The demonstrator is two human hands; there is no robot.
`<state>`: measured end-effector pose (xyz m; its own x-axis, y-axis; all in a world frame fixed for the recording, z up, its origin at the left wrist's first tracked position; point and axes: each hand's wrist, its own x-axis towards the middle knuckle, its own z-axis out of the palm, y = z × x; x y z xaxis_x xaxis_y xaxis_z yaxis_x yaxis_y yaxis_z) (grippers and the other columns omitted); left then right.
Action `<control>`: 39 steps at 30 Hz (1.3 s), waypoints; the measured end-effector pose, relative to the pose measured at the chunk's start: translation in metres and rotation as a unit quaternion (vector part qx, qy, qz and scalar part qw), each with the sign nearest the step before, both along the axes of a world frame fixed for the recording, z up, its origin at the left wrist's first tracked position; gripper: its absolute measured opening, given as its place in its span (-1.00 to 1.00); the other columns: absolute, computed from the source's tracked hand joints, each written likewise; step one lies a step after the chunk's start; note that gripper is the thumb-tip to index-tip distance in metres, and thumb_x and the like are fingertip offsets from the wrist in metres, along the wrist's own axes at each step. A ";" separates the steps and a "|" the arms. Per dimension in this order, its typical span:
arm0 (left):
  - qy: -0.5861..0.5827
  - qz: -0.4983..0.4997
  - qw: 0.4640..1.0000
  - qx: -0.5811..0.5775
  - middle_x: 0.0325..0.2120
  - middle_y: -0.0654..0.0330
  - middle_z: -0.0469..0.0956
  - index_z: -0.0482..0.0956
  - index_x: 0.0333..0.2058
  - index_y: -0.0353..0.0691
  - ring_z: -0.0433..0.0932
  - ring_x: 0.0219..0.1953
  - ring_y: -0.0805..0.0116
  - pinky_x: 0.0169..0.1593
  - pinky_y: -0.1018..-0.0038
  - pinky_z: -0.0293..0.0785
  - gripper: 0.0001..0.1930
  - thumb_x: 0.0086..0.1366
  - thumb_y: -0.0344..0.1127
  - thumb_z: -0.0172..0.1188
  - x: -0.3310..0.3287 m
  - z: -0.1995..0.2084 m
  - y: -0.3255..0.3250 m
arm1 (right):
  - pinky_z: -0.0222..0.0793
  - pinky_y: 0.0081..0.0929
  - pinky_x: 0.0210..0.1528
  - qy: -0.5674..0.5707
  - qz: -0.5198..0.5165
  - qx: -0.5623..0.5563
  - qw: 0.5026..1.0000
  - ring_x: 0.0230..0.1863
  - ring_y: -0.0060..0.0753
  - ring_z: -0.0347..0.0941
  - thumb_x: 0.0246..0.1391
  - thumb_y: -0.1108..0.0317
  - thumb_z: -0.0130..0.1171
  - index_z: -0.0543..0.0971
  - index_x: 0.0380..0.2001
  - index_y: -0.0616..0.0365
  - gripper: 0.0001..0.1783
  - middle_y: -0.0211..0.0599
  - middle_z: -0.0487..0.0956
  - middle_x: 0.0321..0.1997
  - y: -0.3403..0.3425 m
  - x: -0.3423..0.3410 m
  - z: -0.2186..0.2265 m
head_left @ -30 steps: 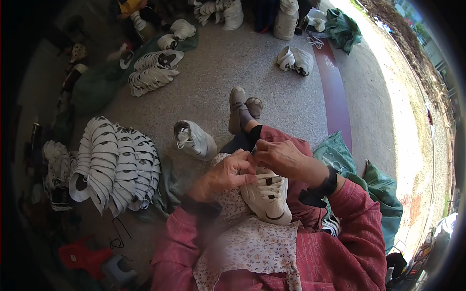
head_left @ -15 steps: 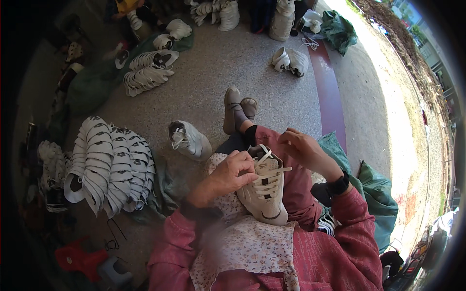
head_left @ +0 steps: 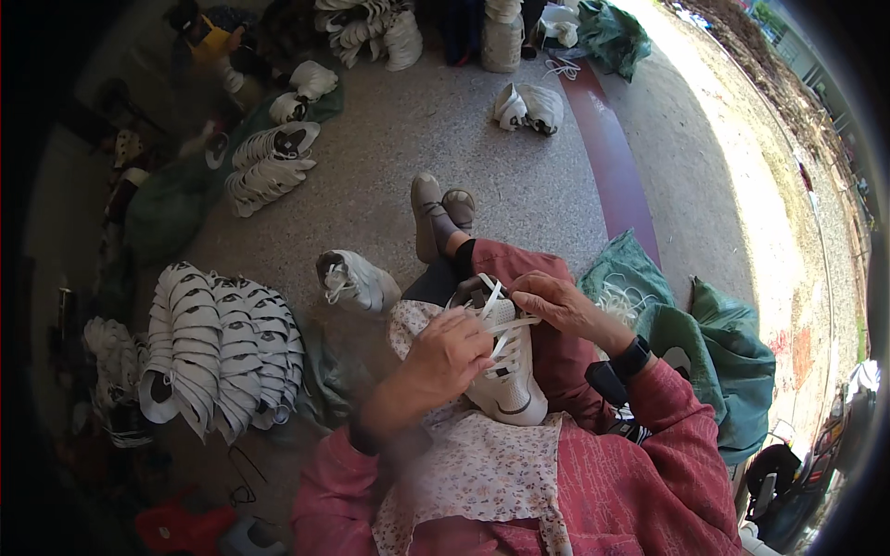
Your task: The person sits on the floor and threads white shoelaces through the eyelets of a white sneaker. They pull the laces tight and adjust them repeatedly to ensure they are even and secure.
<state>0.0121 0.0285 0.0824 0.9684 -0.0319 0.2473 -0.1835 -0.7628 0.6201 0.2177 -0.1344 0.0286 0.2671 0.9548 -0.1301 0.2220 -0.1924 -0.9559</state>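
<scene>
A white sneaker point(head_left: 515, 400) lies on my lap over the floral apron, its toe toward me. A flat white shoelace point(head_left: 507, 327) crosses its tongue and runs between my two hands. My left hand point(head_left: 449, 354) is closed at the shoe's left edge, with lace at its fingertips; part of its grip is hidden. At the shoe's upper right my right hand point(head_left: 562, 306) pinches the lace between thumb and fingers. A second laced white sneaker point(head_left: 360, 281) rests on the floor beyond my left hand.
Stacked white shoe uppers point(head_left: 227, 347) stand at the left, with smaller piles point(head_left: 272, 167) farther off. Green sacks point(head_left: 728, 380) and loose white laces point(head_left: 623, 301) lie at my right. A red plastic stool point(head_left: 185, 526) is at the lower left. Another person point(head_left: 211, 42) sits at the far left.
My right hand has come down and left from above the shoe to the lace. My left hand has turned at the lacing, and the lace now stretches between both hands. The view has shifted slightly.
</scene>
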 end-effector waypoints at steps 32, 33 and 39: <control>0.014 0.101 0.995 0.001 -0.38 0.16 0.59 0.60 -0.28 -0.15 0.49 -0.26 0.13 0.09 0.24 0.28 -0.70 0.11 -0.13 0.44 -0.012 -0.003 -0.031 | 0.44 0.01 -0.30 -0.190 -0.133 -0.019 0.973 -0.32 0.27 0.55 0.12 0.41 0.06 0.50 -0.01 0.32 -0.63 0.18 0.59 -0.43 -0.027 -0.064 0.022; 0.032 0.097 0.995 0.021 -0.38 0.15 0.59 0.61 -0.26 -0.16 0.50 -0.26 0.13 0.10 0.23 0.27 -0.69 0.11 -0.13 0.43 -0.014 -0.003 -0.036 | 0.45 -0.01 -0.30 -0.180 -0.134 -0.005 0.974 -0.35 0.23 0.56 0.12 0.41 0.06 0.50 0.00 0.32 -0.63 0.17 0.58 -0.44 -0.029 -0.067 0.021; 0.051 0.117 0.992 0.013 -0.41 0.19 0.61 0.64 -0.14 -0.18 0.53 -0.30 0.32 0.03 0.34 0.38 -0.69 0.20 -0.17 0.41 -0.016 0.003 -0.029 | 0.45 -0.34 -0.46 -0.008 -0.119 0.035 0.992 -0.51 -0.30 0.56 0.28 0.30 -0.02 0.52 0.06 0.28 -0.62 -0.14 0.57 -0.51 -0.037 -0.051 0.018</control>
